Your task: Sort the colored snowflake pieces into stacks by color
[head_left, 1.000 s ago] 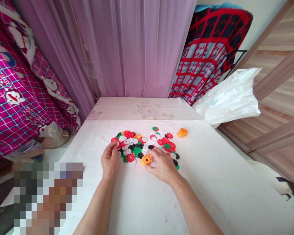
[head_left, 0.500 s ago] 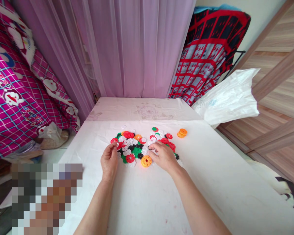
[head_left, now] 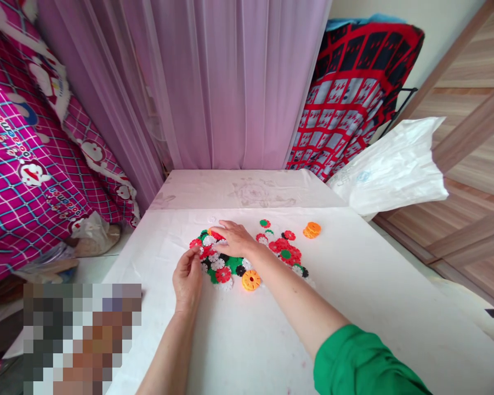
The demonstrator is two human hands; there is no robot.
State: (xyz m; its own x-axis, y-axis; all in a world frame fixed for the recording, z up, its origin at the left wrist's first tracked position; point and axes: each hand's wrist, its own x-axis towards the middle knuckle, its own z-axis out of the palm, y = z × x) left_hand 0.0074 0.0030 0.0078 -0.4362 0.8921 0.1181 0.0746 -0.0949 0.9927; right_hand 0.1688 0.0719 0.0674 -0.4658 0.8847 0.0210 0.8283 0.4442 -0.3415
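Notched plastic discs in red, white, green and black lie in a heap (head_left: 219,263) on the white table. Beside its left edge, my left hand (head_left: 188,278) is closed in a pinch; whatever its fingertips hold is hidden. My right hand (head_left: 235,241) reaches across the heap's upper part, fingers stretched out and apart, covering some discs. Close to the heap's lower right is a stack of orange discs (head_left: 251,280). Right of my right forearm lies a second group, mostly red discs (head_left: 285,247) with green, white and black ones around it.
More orange discs (head_left: 312,229) sit at the table's right side. A single pale disc (head_left: 211,219) lies behind the heap. Past the table (head_left: 247,340) hang purple curtains (head_left: 226,82). A white plastic bag (head_left: 398,164) stands at the right edge.
My right hand has moved left and away from me, from beside the orange stack to over the heap, its fingers now spread. My left hand keeps its pinch beside the heap.
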